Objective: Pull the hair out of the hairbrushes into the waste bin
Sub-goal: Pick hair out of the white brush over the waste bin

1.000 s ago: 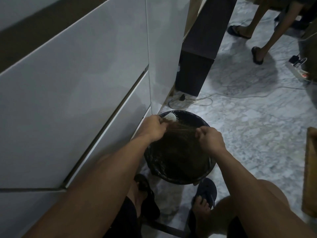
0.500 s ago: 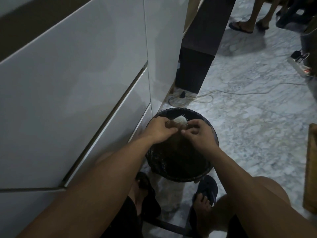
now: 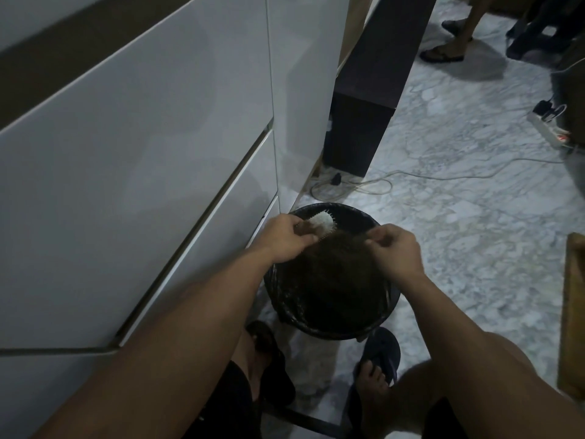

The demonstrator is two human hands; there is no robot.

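Note:
A round black waste bin [image 3: 332, 331] lined with a dark bag stands on the marble floor between my feet. Over its far left rim my left hand [image 3: 281, 237] grips a white hairbrush [image 3: 321, 224], bristles facing right. My right hand [image 3: 394, 251] hovers over the bin's right side and pinches a tuft of brown hair [image 3: 348, 240] that stretches from the brush toward its fingers. Brown hair lies inside the bin below both hands.
White cabinet drawers [image 3: 142, 160] fill the left. A dark speaker-like box [image 3: 364, 128] stands behind the bin, with a cable [image 3: 411, 177] across the floor to a power strip [image 3: 550, 128]. Another person's legs [image 3: 456, 33] are at the back. A wooden edge [image 3: 573, 312] is at right.
My right hand went to the brush head, then pulled away to the right with strands of hair drawn out. The left hand kept the brush over the bin.

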